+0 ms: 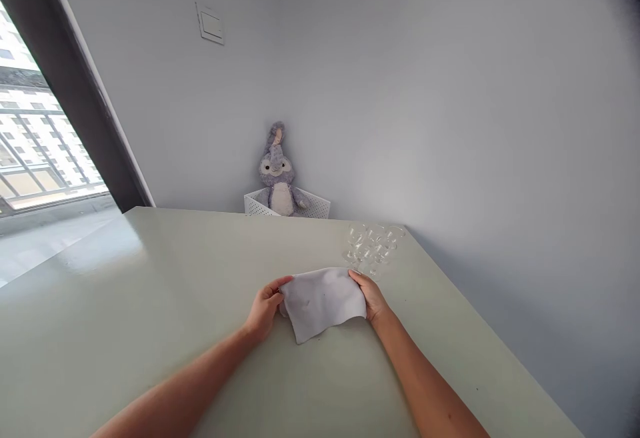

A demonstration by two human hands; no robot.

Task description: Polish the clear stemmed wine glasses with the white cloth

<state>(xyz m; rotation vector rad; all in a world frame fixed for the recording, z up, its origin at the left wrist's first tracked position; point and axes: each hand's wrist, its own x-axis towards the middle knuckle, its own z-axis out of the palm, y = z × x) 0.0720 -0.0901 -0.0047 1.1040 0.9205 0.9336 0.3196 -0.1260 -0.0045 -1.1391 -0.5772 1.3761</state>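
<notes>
Head view: left hand (263, 311) and right hand (374, 299) grip the cloth (325, 301) at opposite sides, apparently to hold it spread.

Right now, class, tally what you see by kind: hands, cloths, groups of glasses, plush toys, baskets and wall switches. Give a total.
Left hand and right hand: 2
Cloth: 1
Group of clear glasses: 1 (exact number unclear)
Plush toy: 1
White basket: 1
Wall switch: 1
Total: 7
</notes>
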